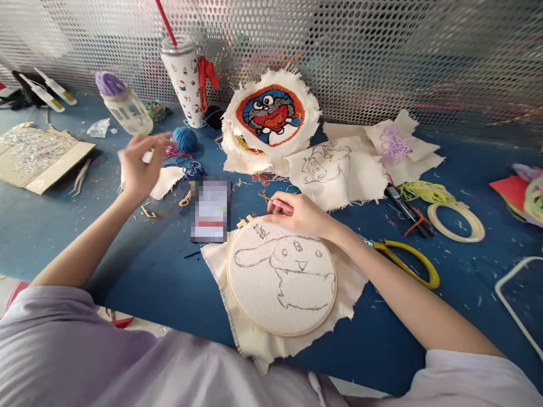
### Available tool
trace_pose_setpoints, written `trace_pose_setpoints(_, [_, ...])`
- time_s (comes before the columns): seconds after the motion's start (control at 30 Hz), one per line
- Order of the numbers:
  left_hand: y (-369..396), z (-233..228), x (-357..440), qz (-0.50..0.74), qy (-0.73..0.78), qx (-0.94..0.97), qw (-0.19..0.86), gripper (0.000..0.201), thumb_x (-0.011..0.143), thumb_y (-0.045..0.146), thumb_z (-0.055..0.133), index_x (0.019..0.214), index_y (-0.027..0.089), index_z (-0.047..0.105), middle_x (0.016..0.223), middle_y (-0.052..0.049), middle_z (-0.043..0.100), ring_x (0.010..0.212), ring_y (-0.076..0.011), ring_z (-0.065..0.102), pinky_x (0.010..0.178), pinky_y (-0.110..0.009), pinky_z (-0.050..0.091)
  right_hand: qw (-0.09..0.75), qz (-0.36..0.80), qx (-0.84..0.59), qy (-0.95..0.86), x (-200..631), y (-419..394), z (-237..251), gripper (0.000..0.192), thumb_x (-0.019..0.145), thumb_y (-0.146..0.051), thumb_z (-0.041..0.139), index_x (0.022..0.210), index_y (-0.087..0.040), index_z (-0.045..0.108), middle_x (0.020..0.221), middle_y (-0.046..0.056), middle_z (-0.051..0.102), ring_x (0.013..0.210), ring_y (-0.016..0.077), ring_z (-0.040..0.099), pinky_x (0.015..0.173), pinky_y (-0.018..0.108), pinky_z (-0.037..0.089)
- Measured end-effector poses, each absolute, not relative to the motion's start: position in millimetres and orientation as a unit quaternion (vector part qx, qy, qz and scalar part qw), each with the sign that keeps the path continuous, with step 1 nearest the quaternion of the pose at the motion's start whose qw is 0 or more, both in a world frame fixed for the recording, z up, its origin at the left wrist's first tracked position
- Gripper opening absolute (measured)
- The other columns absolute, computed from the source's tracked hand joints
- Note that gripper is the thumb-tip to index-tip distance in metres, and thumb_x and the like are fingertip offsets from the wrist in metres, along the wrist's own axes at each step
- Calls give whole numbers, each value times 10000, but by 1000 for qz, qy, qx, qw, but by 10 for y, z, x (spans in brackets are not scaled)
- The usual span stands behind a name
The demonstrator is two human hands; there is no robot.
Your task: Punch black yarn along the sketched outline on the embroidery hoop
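1. My right hand (299,213) rests on the top rim of the embroidery hoop (281,277), fingers curled shut around a thin pink tool (282,206) whose tip points left, toward the hoop's screw clasp (246,221).
2. The hoop lies flat on the blue table (424,316), close to my body. The cream cloth (339,294) stretched in it carries a pencilled long-eared cartoon dog; frayed cloth edges stick out all round the ring.
3. My left hand (138,167) is raised above the table, well left of the hoop, fingers loosely spread and pinched together at the tips. I cannot tell whether a thread runs between them; the hand is blurred.
4. Nearest the left hand: a ball of blue yarn (185,139), a tangle of red and blue threads (186,161) just below it, and a scrap of white cloth (166,181) under the wrist.
5. A phone (210,210) lies between my two hands, its screen blurred.
6. Behind the hoop: a finished round piece showing a blue cartoon cat (270,116), leaning on a stack of cloths, and a sketched cloth (335,172) to its right.
7. To the right of my forearm: yellow-handled scissors (409,261), an empty hoop ring (456,221), black pens (405,206).
8. Far left: a clear bottle with purple cap (125,104), a patterned cup with red straw (185,79).
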State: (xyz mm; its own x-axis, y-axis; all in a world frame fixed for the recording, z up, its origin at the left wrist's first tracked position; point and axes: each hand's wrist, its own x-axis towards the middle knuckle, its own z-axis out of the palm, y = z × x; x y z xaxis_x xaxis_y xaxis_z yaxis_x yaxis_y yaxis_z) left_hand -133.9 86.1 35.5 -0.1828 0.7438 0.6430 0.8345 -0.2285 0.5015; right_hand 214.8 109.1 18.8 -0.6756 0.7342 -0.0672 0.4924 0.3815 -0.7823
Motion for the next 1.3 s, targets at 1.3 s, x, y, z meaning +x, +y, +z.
trace_pose_setpoints(1.3, [-281,135,299,-268,-435,-590,-625,272,951,309,464,1097,155,633,480,80,335,434,-77,260,400,-217,184,141,-105,-592,-787,3205,496,163,280,925,-395,501,1056,-166,594,1062,161,663,785,252,685,486,314,403])
